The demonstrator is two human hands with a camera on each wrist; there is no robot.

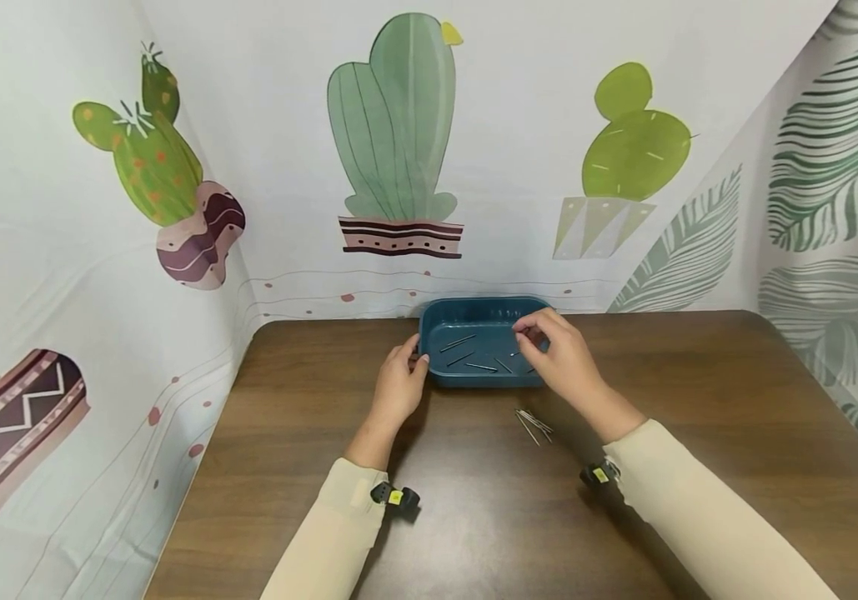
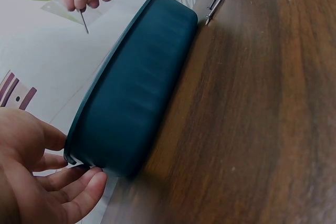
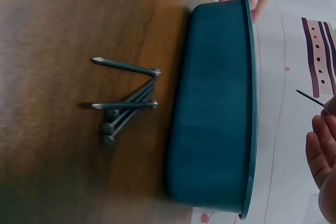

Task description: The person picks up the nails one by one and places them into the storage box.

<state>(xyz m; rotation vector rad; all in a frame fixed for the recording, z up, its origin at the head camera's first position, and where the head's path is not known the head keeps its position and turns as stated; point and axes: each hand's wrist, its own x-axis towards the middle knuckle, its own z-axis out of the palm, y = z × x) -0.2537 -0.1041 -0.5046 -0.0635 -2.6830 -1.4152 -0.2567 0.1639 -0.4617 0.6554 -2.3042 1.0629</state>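
Observation:
A dark teal plastic tray (image 1: 474, 381) stands at the back of the table, with several nails (image 1: 482, 367) scattered over its floor. My left hand (image 1: 398, 383) grips the tray's left end; in the left wrist view its fingers (image 2: 84, 195) reach under the rim. Over the right part of the tray, my right hand (image 1: 565, 358) pinches a single nail (image 3: 310, 97) between thumb and fingertips. The point of this nail sticks out past the fingers in both wrist views. On the table in front of the tray lies a small pile of nails (image 3: 126, 66), some crossing each other.
The brown wooden table (image 1: 459, 517) reaches back to a white wall cloth (image 1: 286, 208) printed with cacti and leaves, close behind the tray. A small black camera (image 1: 396, 498) is strapped at the left wrist, and another camera (image 1: 599, 475) at the right.

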